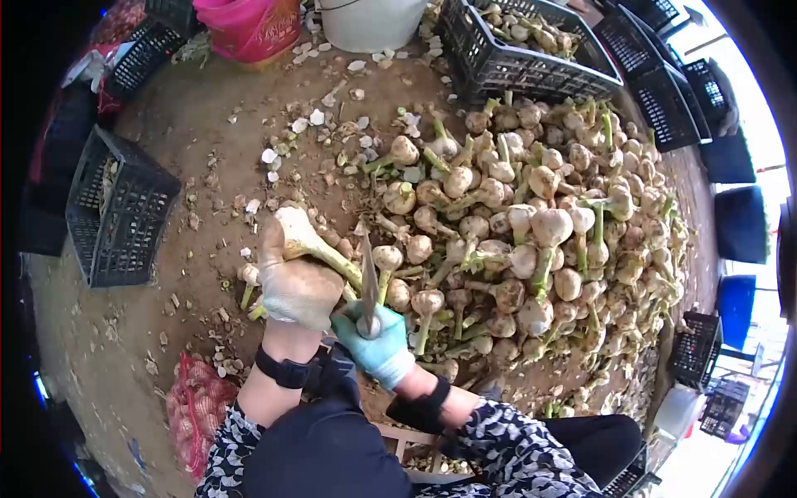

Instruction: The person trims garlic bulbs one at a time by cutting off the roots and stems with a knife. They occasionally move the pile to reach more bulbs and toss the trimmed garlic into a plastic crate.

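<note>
In a soiled white glove, my left hand is closed around a garlic bulb whose thick greenish stalk slants down to the right. My right hand, wearing a teal glove, grips a knife with its pointed blade upward. The blade stands right by the cut-off end of the stalk. To the right of both hands spreads a large heap of garlic bulbs, dirty and with short stalks. A few more bulbs with stalks lie just left of my left hand, partly hidden by it.
A black crate holding garlic stands behind the heap. Another black crate sits at the left. A pink bucket and a white bucket are at the back. Near my left forearm lies a red mesh bag. Cut scraps litter the ground.
</note>
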